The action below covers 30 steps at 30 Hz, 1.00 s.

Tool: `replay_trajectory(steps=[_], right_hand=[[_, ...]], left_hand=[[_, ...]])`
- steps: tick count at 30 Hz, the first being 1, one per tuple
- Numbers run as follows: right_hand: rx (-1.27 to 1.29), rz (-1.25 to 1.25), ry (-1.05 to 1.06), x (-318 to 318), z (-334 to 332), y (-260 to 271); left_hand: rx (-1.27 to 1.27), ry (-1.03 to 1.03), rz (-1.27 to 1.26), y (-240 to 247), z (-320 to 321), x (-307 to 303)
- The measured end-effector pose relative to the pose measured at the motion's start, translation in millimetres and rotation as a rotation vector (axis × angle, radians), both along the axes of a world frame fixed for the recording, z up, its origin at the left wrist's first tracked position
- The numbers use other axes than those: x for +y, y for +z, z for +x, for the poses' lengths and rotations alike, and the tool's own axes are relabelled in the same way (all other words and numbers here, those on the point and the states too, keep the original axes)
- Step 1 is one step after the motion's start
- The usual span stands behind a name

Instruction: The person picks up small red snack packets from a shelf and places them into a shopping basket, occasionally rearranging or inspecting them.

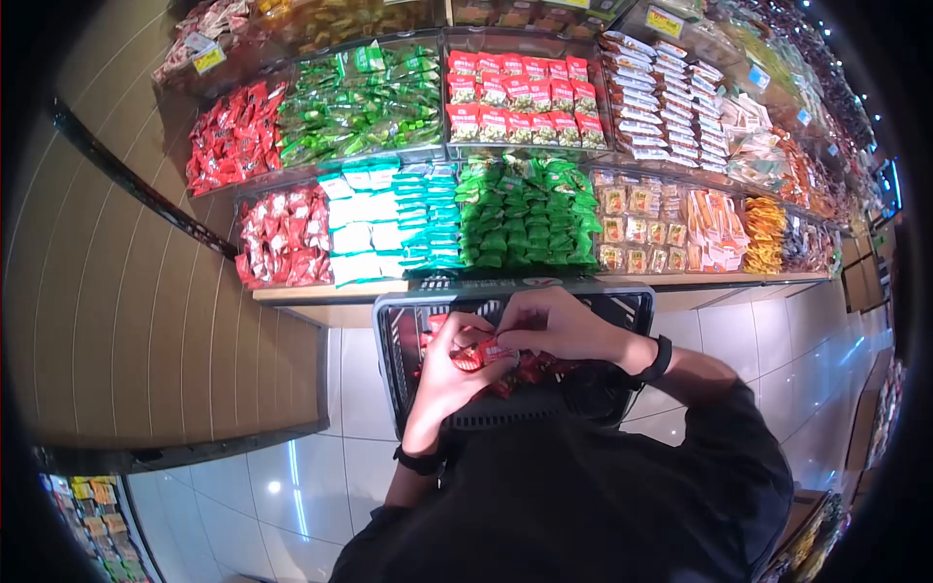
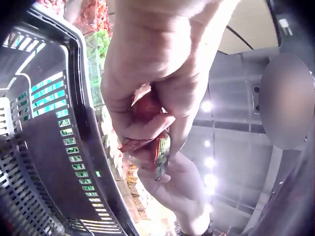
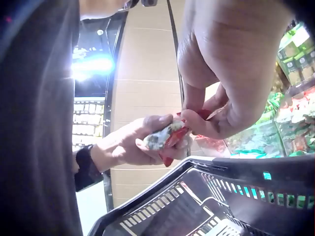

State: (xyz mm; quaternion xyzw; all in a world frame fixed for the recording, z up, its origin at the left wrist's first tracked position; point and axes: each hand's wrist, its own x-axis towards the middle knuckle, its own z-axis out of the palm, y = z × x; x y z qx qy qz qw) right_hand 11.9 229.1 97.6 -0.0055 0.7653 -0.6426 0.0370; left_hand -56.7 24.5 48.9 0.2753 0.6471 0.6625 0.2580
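Over a dark shopping basket, both hands meet at small red snack packets. My left hand grips a red packet between thumb and fingers. From the other side, my right hand pinches red wrapper at its fingertips. The right wrist view shows a packet with a pale, green-flecked part held in the left fingers, close to the pinching right hand. In the left wrist view, the left hand partly hides the red wrappers. More red packets lie in the basket below.
A tiered shelf of bagged snacks stands just beyond the basket, with green packets, teal packets and red packets. A tan panelled surface rises on the left. Tiled floor extends to both sides.
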Motion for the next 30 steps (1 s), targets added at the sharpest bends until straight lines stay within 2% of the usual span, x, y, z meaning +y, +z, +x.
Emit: replay_trajectory(steps=[1,3,4,5,6,7,9,14,16,17,20,23,25,27,29,30], right_hand=[[-0.112,0.087,0.076,6,-5,8],[0.062,0.107,0.057,23,-19,8],[0.016,0.002,-0.004,34,-30,29],[0.063,0.131,-0.109,48,-46,51],[0.116,0.141,-0.202,68,-69,63],[0.245,0.035,-0.29,84,-92,78],[0.335,0.371,-0.318,131,-143,91],[0.145,0.431,-0.437,189,-240,51],[-0.079,0.611,-0.404,193,-257,36],[0.103,0.749,-0.378,197,-261,24],[0.179,0.793,-0.395,202,-266,7],[0.22,0.882,-0.351,194,-254,15],[0.705,1.061,-0.522,182,-241,24],[0.696,0.936,-0.529,152,-201,54],[0.485,0.566,-0.33,109,-136,79],[0.403,0.556,-0.279,89,-103,73]], left_hand=[[0.037,0.016,0.01,5,-2,2],[-0.017,0.026,0.045,-11,-8,-1],[-0.072,0.045,0.072,-16,-12,-3],[-0.069,0.042,0.078,-17,-15,-5],[-0.167,0.033,0.135,-17,-18,-8],[-0.265,0.024,0.19,-17,-20,-11],[-0.261,0.012,0.247,-22,-20,-11],[-0.312,0.018,0.208,-19,-11,-6],[-0.295,0.006,0.197,-19,-7,-9],[-0.293,0.008,0.197,-20,-6,-11],[-0.328,0.021,0.21,-22,-4,-13],[-0.312,0.017,0.227,-25,-2,-13],[-0.322,0.052,0.27,-25,-2,-9],[-0.251,0.052,0.324,-26,-3,-7],[-0.39,0.074,0.411,-15,-2,-9],[-0.392,0.166,0.465,-14,3,1]])
